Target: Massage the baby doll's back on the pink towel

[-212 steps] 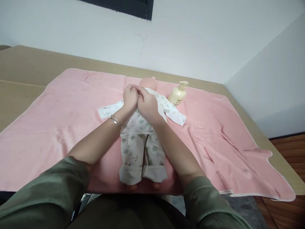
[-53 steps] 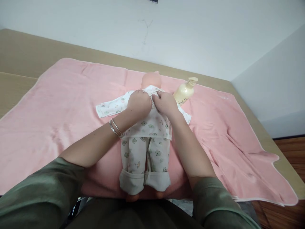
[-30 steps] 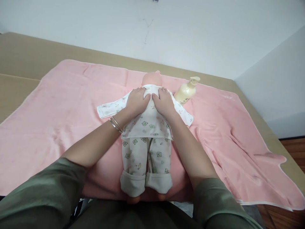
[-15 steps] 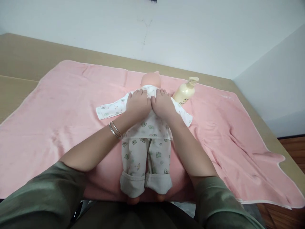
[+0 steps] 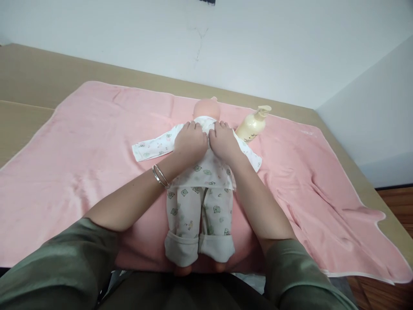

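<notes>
A baby doll [image 5: 206, 172] in a white patterned top and trousers lies lengthwise before me, its bald head [image 5: 206, 110] away from me and its face out of sight. My left hand [image 5: 191, 144] rests palm down on the left of its upper body, below the shoulder. On the other side, my right hand [image 5: 223, 142] lies the same way. Both hands are open, fingers slightly bent and pointing toward the head, with the thumbs close together near the middle. The doll's sleeves [image 5: 153, 148] stretch out sideways.
A cream pump bottle [image 5: 252, 125] leans to the right, just beyond the doll's right-hand sleeve. Under everything spreads a pink blanket [image 5: 97, 142] with folds at the right, on a wooden table [image 5: 32, 77]. A pale wall [image 5: 129, 38] stands behind the table.
My fingers look a little more bent than before, and the hands still rest on the doll's upper body. The whole view has shifted slightly; the bottle and blanket stay in place.
</notes>
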{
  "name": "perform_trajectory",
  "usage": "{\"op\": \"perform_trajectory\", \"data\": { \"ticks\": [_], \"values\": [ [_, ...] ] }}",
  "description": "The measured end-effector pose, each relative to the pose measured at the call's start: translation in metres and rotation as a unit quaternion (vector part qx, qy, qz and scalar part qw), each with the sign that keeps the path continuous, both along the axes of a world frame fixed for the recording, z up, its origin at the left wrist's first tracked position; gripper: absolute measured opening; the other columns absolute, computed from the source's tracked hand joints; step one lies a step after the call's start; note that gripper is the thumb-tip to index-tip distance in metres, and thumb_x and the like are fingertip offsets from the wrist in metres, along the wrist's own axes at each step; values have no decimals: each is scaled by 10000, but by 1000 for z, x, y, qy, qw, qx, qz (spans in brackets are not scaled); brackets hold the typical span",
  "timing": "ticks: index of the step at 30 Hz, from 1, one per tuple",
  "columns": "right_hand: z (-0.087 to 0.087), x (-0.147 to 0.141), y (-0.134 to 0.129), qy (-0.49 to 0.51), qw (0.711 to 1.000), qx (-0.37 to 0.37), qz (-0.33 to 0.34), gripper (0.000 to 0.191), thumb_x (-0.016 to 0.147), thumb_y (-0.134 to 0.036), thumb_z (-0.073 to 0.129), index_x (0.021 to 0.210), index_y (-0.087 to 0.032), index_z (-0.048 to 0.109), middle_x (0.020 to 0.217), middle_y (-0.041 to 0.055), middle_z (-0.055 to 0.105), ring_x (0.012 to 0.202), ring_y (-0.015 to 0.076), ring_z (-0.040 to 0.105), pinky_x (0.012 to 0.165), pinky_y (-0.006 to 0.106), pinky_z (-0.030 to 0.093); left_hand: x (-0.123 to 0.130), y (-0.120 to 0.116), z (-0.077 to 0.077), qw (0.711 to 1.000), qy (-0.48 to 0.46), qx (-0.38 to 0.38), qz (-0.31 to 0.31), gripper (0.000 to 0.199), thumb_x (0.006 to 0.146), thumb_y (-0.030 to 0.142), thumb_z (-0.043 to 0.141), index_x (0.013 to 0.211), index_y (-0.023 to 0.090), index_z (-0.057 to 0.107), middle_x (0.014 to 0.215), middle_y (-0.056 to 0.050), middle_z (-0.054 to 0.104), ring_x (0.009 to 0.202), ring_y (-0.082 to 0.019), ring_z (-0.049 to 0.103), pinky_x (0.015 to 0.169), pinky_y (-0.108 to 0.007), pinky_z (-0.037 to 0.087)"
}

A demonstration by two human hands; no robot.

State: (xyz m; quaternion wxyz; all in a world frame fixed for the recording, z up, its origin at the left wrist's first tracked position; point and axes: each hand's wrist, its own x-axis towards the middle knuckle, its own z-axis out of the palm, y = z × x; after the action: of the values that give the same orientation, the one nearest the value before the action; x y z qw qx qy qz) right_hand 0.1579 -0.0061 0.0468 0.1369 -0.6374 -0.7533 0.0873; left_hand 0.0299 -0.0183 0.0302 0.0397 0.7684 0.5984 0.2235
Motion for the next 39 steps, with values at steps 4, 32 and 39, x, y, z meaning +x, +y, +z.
{"op": "perform_trajectory", "data": {
  "ticks": [4, 32, 39],
  "values": [
    [10, -18, -23, -66, 997, 18, 32, 477, 1014, -175, 308, 1358, 53, 547, 1461, 323, 571, 1432, 405, 488, 1232, 540, 334, -15, 22, 1, 998, -23, -53, 16, 412, 978, 242, 312, 1093, 110, 686, 1135, -207, 738, 1080, -322, 680, 996, -452, 536],
    [-17, 0, 8, 73, 996, 49, -13, 612, 962, -259, 356, 1517, -64, 524, 1615, 188, 497, 1564, 367, 359, 1285, 559, 274, -11, 25, -10, 999, -34, -36, 11, 455, 996, 274, 309, 1243, 66, 629, 1317, -226, 689, 1253, -333, 623, 1149, -475, 442],
    [-22, -3, 8, 77, 994, 74, -4, 586, 959, -252, 381, 1484, -69, 568, 1575, 178, 551, 1516, 377, 440, 1275, 579, 307, -11, 24, -9, 999, -35, -39, 10, 486, 994, 279, 291, 1265, 59, 629, 1324, -227, 684, 1257, -345, 619, 1146, -495, 443]
  ]
}}
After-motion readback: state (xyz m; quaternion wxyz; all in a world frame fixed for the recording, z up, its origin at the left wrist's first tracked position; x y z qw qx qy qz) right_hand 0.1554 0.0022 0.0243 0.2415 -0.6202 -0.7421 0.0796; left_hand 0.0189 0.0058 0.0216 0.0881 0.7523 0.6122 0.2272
